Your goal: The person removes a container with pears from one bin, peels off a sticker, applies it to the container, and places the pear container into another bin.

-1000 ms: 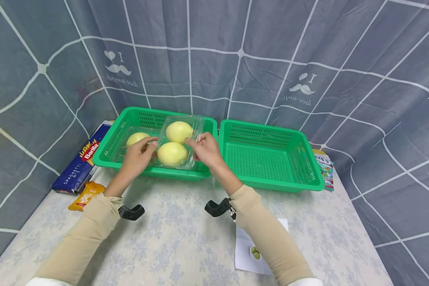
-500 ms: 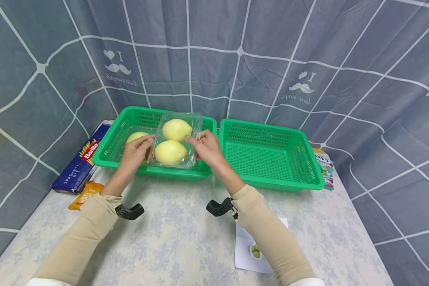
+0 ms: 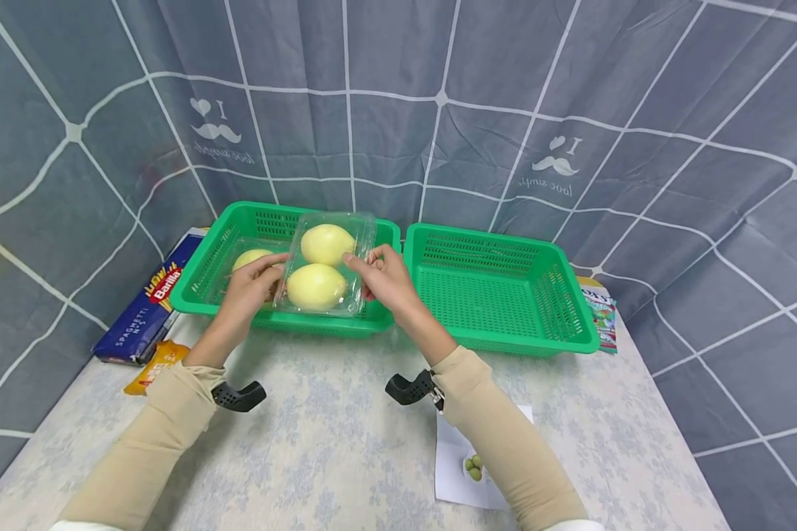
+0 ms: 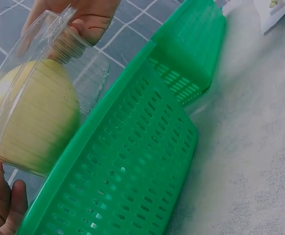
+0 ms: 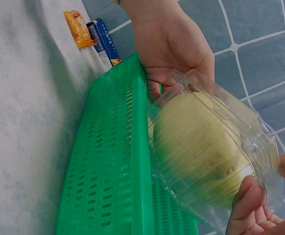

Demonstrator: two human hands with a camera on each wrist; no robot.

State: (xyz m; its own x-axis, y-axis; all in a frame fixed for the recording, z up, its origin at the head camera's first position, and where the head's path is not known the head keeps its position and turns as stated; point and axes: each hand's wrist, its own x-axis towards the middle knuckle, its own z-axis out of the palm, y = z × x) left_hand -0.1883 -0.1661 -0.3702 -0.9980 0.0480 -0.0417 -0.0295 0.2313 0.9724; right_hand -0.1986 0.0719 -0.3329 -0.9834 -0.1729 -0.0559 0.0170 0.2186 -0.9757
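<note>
The fingers [image 3: 355, 259] of the right hand [image 3: 387, 278] pinch the right edge of a clear plastic box [image 3: 325, 263], while the left hand [image 3: 246, 291] curls its fingers on the box's left edge, so both hands hold it between them. The box is tilted, its top leaning away from the person, and it is raised just above the front part of the left green basket [image 3: 199, 279]. Two pale yellow fruits [image 3: 316, 286] sit inside it, one above the other. A second clear box with one more yellow fruit [image 3: 251, 257] lies in the same basket, behind the left hand.

Judging by this, the step in hand is lifting the box out of the left basket, and the carry has barely begun. The right green basket [image 3: 574, 310] stands touching or just beside the first. A move toward it would call for both hands to keep an even hold, since the thin plastic flexes and the fruits are heavy for it.

On the table [image 3: 332, 457] lie a spaghetti pack [image 3: 147, 299], an orange packet [image 3: 154, 364] and a paper slip [image 3: 468, 468].
</note>
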